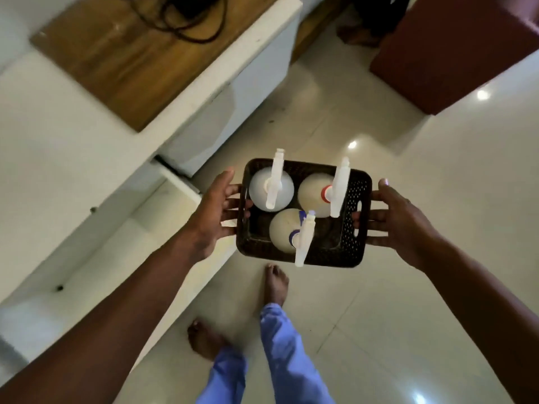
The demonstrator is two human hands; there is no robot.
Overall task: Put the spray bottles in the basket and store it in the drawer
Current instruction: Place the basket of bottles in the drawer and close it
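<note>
A dark brown perforated basket (354, 228) hangs in the air above the floor, held from both sides. My left hand (211, 217) grips its left wall and my right hand (399, 225) grips its right wall, fingers under the rim. Three spray bottles stand upright inside: a white one (258, 186) at the back left, a cream one with a red collar (313, 193) at the back right, and a cream one with a blue collar (284, 228) in front. A white drawer (175, 182) stands slightly pulled out of the cabinet, to the left of the basket.
A white cabinet (73, 141) runs along the left, with a wooden board (131, 62) and black cables (186, 16) on top. A dark red box-shaped seat (455, 51) stands at the back right. My bare feet (275, 284) stand on the glossy tiled floor.
</note>
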